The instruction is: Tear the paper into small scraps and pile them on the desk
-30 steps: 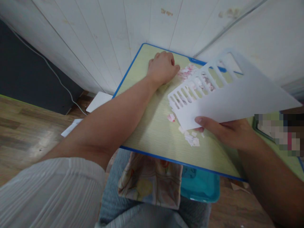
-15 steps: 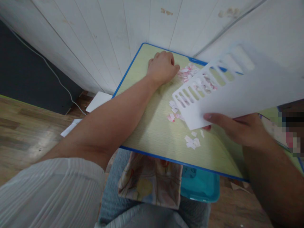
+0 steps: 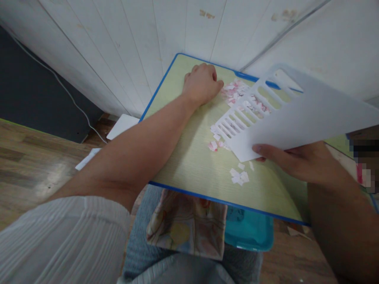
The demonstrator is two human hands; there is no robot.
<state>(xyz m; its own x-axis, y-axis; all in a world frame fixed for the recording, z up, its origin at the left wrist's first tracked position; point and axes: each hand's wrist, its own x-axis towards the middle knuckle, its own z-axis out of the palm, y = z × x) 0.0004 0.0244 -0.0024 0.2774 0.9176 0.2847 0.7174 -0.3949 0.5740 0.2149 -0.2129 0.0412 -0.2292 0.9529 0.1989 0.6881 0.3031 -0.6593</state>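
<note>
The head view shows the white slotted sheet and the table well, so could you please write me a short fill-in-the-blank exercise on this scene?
1. The hand holding the white slotted sheet is the person's ____ one.
2. The rim of the light green table is coloured ____.
3. In the picture, the paper scraps lie to the ____ of the left hand.

Missing words: right; blue; right.

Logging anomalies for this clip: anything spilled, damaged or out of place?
Paper scraps lie strewn in loose clusters over the blue-edged tabletop, some showing through the slotted white sheet in the right hand. The white plank wall has brownish patches, possibly worn paint.
</note>
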